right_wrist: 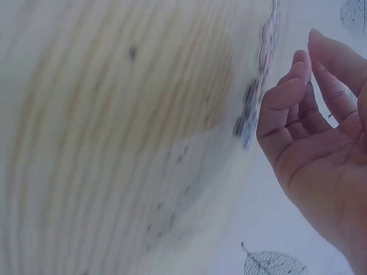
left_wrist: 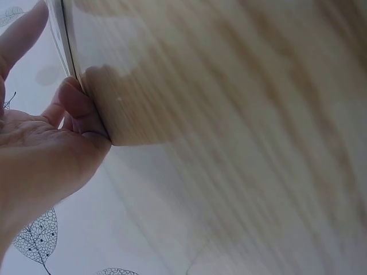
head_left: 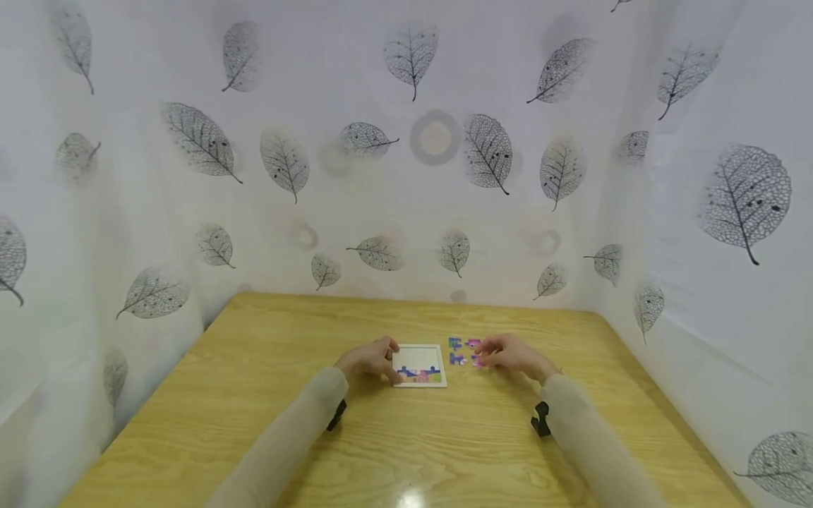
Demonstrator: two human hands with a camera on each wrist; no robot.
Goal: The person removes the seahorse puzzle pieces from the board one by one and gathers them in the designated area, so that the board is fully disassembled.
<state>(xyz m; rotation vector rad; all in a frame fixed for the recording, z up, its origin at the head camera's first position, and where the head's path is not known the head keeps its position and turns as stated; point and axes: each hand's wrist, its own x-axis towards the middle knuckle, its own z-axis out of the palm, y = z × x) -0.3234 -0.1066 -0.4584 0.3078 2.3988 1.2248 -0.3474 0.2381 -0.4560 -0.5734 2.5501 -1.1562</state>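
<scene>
right sleeve: pale long cloth, over the near part of the yellow wood-grain worktop. Low sweep leftward could drag parts.
joined row: flat purple, pink and orange jigsaw strip along the tray's front rim. Tabs exposed; a skewed push from behind could pop it loose.
left hand: thumb and fingers spread, against the tray's left edge. If it presses unevenly, tray may tilt or slide right.
puzzle tray: white square shallow frame, about midway between the worktop's left and right edges, nearer the far one. Most of the bed bare, so little to stop the row shifting.
right hand: fingers bent, tips slightly apart, nothing visible between; contact with pieces: can't tell.
loose pieces: four thin blue, pink and purple jigsaw pieces, just right of the tray. Fingertips could nudge a neighbour; thin edges make pickup slippy.
curtain: white, leaf-printed, past the far edge; low risk.
</scene>
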